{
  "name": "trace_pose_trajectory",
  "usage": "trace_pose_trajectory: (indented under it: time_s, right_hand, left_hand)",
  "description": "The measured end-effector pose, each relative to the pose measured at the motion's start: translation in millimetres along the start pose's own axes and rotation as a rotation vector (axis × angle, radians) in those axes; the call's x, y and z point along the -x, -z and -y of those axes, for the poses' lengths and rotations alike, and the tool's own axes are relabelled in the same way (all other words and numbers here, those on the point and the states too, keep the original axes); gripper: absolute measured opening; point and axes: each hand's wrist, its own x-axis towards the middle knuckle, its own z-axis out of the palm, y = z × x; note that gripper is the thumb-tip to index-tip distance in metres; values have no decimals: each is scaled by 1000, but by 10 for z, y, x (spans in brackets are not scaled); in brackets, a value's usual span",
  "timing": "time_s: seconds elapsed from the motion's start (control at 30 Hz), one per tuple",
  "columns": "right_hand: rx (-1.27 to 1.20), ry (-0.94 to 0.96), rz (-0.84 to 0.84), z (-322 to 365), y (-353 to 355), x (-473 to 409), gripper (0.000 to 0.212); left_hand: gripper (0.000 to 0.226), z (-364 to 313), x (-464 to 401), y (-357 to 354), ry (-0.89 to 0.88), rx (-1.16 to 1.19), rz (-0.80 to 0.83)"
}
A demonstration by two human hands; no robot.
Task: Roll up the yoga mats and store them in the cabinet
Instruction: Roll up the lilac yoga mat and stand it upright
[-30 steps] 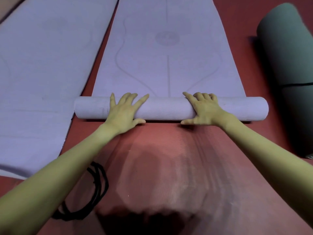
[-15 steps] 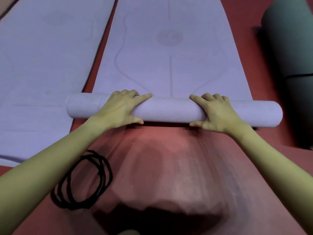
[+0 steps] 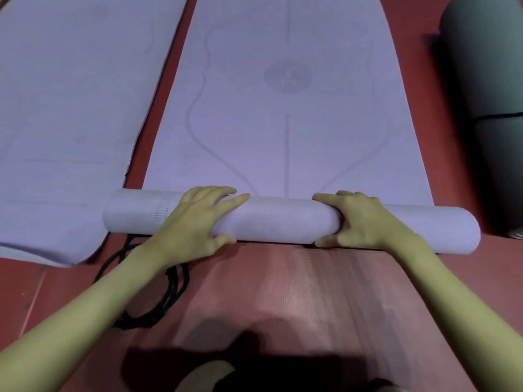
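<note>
The left hand (image 3: 195, 222) is curling over the rolled part of the lavender mat (image 3: 283, 224), fingers draped over the top and thumb tucked under the near side; the right hand (image 3: 359, 222) is gripping it the same way further right. A second ago both palms were lying flatter with fingers spread; now they are wrapping round, so the person is probably tightening the roll before the next push.

The roll is looking thicker, and its left end is sticking out past the flat part of the mat (image 3: 285, 108) stretching away far ahead, so most of this mat is still to be rolled. Left of it a second lavender mat (image 3: 70, 108) is lying flat. At far right a dark green rolled mat (image 3: 486, 80) is waiting. A black cord (image 3: 158, 301) is coiling on the red floor (image 3: 283, 292) under the left forearm.
</note>
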Motion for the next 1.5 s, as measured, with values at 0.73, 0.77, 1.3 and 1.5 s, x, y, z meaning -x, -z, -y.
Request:
trace_pose_trajectory:
  time_s: [0.73,0.77,1.3,1.5]
  right_hand:
    - [261,41,-180,-58,-186,-190,101]
    - [246,35,-148,-76,-127,-227,103]
    - [235,89,-401,-285,-152,-318,77]
    - [187,60,-325,-314,29,-435,90]
  left_hand:
    - [84,-111,-339,108,221,54,108]
    - [88,-168,-298,33,223,-4,84]
    - [66,44,-745,72,266,41,5]
    - [71,-51,-669,-123,229,-105,-142]
